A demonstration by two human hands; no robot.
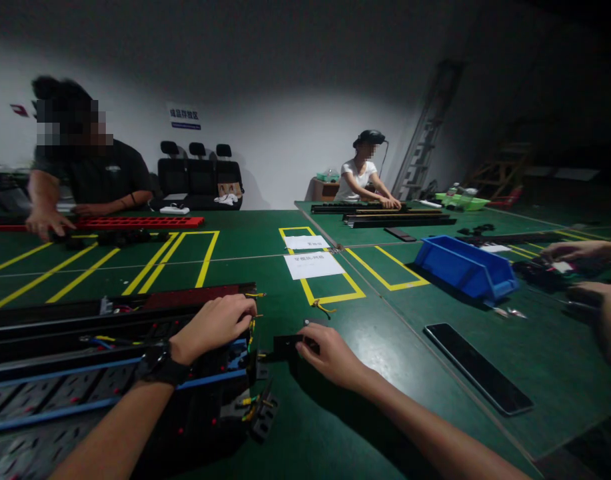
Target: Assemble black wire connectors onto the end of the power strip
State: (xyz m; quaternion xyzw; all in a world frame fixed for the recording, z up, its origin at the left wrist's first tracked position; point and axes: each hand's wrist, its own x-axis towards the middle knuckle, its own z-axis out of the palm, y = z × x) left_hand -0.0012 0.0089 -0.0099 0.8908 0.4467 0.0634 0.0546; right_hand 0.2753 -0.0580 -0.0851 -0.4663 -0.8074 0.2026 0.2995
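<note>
My left hand (pixel 216 325), with a black watch (pixel 160 363) on its wrist, curls its fingers over the right end of a long black power strip housing. Beside it lie several similar strips with black socket modules (pixel 25 440), blue edges and red dots. Yellow-green wires (pixel 252 333) stick out at their ends. My right hand (pixel 330 357) pinches a small flat black plate (pixel 284 344) just right of these ends, low over the green table. Below my left hand a black end piece (pixel 264 420) hangs near the nearest strip's end.
A blue bin (pixel 465 268) and a dark phone (pixel 478 367) are to my right. Paper labels (pixel 312 265) lie amid yellow tape outlines. Another person's hands (pixel 598 287) work at the right edge. Two people sit across, by red rails (pixel 140 222) and black rails (pixel 395 219).
</note>
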